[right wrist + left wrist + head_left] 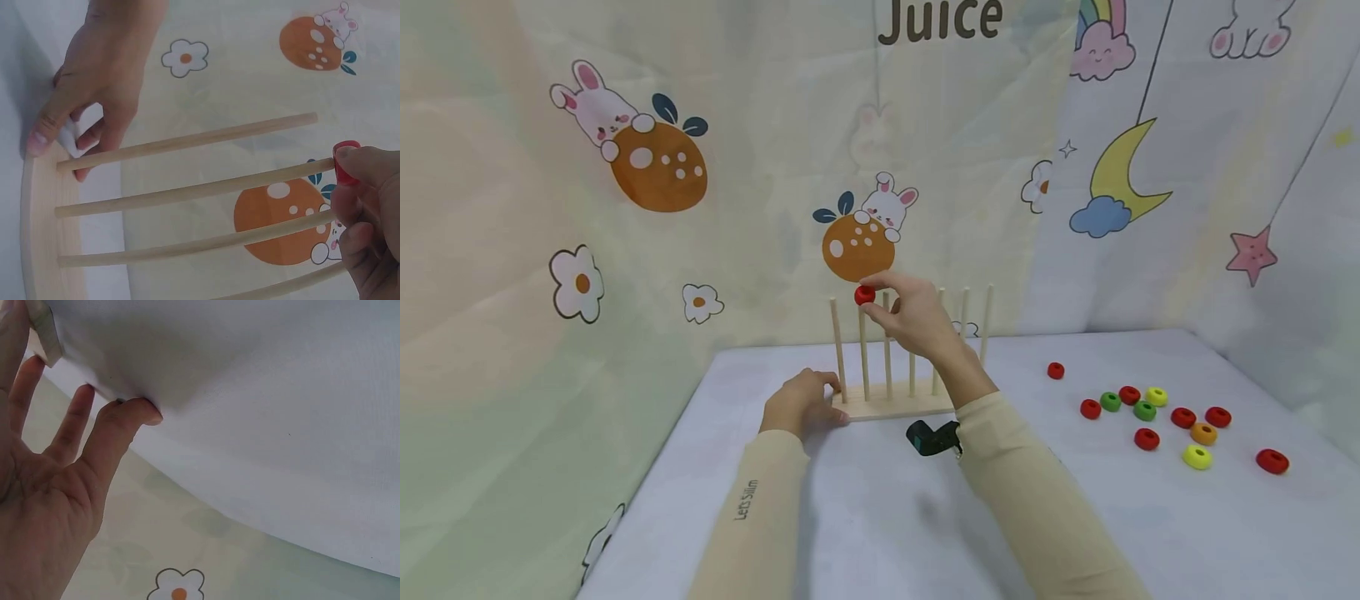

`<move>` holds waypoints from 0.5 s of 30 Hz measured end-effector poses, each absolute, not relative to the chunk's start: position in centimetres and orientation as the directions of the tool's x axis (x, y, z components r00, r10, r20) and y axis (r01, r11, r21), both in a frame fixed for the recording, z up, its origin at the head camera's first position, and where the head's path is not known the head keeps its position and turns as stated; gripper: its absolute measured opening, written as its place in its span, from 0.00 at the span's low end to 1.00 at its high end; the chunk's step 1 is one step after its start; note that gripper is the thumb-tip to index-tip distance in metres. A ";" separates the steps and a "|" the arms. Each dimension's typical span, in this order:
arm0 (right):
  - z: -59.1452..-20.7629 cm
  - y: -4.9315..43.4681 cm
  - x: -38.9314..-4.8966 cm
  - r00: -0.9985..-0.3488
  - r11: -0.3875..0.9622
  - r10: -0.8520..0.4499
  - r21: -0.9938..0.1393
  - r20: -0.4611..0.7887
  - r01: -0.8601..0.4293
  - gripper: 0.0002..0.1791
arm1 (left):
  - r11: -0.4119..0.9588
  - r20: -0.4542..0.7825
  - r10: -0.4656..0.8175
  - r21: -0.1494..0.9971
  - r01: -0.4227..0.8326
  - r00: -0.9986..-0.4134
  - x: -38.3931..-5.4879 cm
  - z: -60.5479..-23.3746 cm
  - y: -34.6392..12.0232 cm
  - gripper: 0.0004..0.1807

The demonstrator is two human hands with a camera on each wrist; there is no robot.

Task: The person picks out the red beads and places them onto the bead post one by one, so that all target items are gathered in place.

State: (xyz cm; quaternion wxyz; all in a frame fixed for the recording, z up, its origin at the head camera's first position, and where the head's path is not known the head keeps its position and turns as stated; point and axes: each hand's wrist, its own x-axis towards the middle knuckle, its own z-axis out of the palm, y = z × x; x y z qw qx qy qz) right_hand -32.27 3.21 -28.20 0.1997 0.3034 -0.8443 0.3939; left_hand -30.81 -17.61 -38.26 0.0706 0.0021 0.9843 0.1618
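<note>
A wooden peg rack (pixel 895 406) with several upright pegs stands on the white table. My left hand (pixel 805 402) grips the left end of its base, thumb at the front edge and fingers behind, as the right wrist view also shows. Between thumb and fingertips, my right hand (pixel 917 318) pinches a red bead (pixel 865 296). That bead is right at the tip of the second peg from the left (pixel 200 186). The leftmost peg (pixel 200 141) carries no bead. In the left wrist view only a corner of the base (pixel 47 337) shows beside the left hand.
Loose red, green, yellow and orange beads lie scattered on the right of the table (pixel 880 517), among them a yellow bead (pixel 1197 457) and a red bead (pixel 1272 461). A dark wrist device (pixel 932 437) sits by the right sleeve. A printed curtain (pixel 760 167) hangs behind.
</note>
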 end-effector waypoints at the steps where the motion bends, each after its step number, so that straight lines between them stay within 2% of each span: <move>1: -28.2 3.1 -32.4 -0.739 0.504 -0.349 -0.549 0.577 -0.667 0.17 | 0.949 -0.139 0.025 0.316 -0.020 -0.990 -30.8 -38.3 -17.7 0.29; 6: -28.1 2.1 -32.6 -0.743 0.484 -0.369 -0.567 0.558 -0.666 0.18 | 0.952 -0.153 -0.017 0.300 -0.063 -0.988 -30.5 -38.3 -18.6 0.30; 15: -27.6 3.0 -32.7 -0.765 0.550 -0.358 -0.541 0.535 -0.636 0.19 | 0.950 -0.156 0.055 0.314 0.003 -0.986 -31.1 -38.6 -17.2 0.30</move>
